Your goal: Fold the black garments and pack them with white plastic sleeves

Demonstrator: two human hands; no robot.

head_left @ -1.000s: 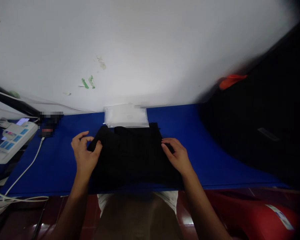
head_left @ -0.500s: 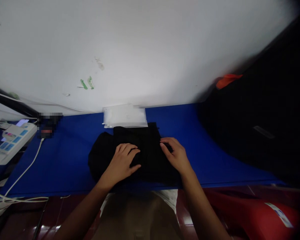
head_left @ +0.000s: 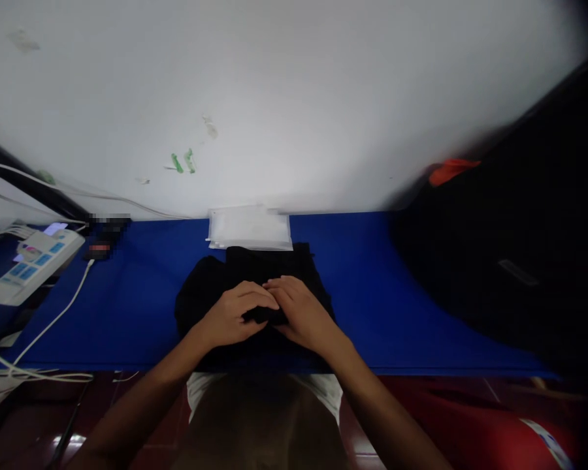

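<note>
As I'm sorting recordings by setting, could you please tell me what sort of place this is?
It looks like a simple indoor workspace, though whether home or workshop I cannot tell: a blue-topped table stands against a marked white wall, with a white power strip at left.

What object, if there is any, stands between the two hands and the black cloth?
Nothing visible does. The left hand and right hand are on the black cloth, close together near its middle. The white packet lies at the cloth's far edge, away from the hands. Whether they grip the cloth is hard to tell.
</note>
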